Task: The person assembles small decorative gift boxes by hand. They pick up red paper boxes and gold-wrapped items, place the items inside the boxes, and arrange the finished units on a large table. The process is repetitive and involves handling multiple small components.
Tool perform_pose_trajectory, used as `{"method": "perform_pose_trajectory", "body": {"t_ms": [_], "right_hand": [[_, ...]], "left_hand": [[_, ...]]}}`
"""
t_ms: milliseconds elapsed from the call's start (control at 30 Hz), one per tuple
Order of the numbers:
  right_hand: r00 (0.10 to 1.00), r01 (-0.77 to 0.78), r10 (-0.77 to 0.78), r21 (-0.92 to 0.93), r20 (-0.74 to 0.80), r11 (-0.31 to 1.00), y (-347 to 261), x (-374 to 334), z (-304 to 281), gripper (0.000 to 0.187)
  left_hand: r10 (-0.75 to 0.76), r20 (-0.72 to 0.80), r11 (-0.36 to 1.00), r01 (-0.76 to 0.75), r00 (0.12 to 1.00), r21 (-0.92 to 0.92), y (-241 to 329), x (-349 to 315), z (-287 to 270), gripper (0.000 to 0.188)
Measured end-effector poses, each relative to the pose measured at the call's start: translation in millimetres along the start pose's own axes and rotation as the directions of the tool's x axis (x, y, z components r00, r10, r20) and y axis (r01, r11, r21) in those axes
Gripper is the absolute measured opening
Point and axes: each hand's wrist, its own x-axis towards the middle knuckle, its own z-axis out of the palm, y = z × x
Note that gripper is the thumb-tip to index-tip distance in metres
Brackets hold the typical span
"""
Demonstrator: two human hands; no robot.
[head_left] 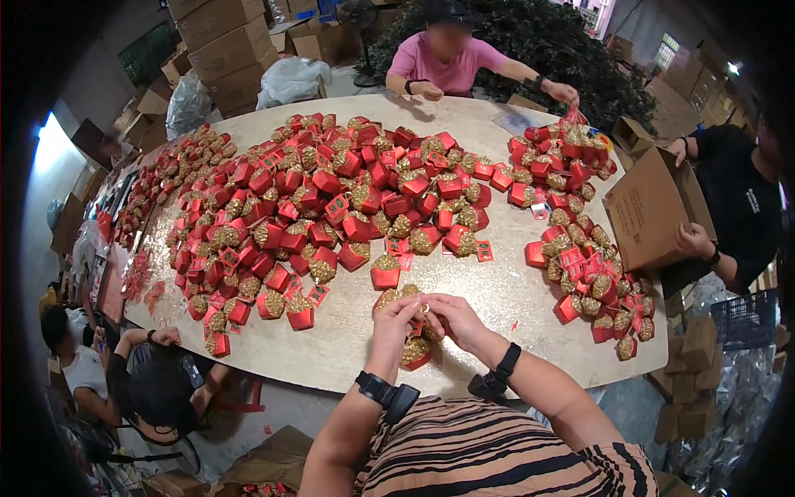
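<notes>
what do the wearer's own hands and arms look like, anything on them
Both the left hand and right hand are gloveless, with bare forearms. Each wrist has a black strap carrying a dark, boxy device: left device, right device. The striped top is tan with black bands. No cables are visible on the arms.

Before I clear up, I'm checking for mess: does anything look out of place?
A small red scrap lies on the tabletop, right of the right hand; odd because it's apart from the ornament piles.
</notes>
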Motion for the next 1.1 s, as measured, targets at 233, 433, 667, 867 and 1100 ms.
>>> {"method": "perform_pose_trajectory", "body": {"t_ms": [233, 433, 667, 867, 1100], "right_hand": [[0.967, -0.176, 0.054, 0.503, 0.249, 0.846, 16.2, -5.9, 8.4, 0.035], [0.932, -0.226, -0.028, 0.639, 0.362, 0.735, 20.7, -9.0, 3.9, 0.030], [0.961, -0.040, -0.110, 0.524, 0.253, 0.851, 20.6, -11.8, 10.5, 0.032], [0.978, 0.185, -0.157, -0.218, 0.140, 0.958, 12.0, -6.8, 0.5, 0.027], [0.914, 0.363, -0.345, -0.813, 0.214, 0.456, -11.1, -5.3, 7.1, 0.017]], "left_hand": [[0.039, -0.011, 0.999, -0.039, 0.999, -0.036, -10.2, 3.4, -8.2, 0.016], [0.062, 0.032, 0.998, -0.062, 0.998, 0.008, -13.6, 2.4, -12.1, 0.013], [-0.125, 0.146, 0.940, 0.164, 0.981, -0.299, -4.9, -2.1, -12.0, 0.012], [-0.263, 0.239, 0.965, 0.256, 0.935, 0.062, 14.2, 1.2, -27.6, 0.011], [-0.255, 0.222, 0.946, 0.195, 0.941, 0.259, 21.9, -0.1, -20.4, 0.013]]}}
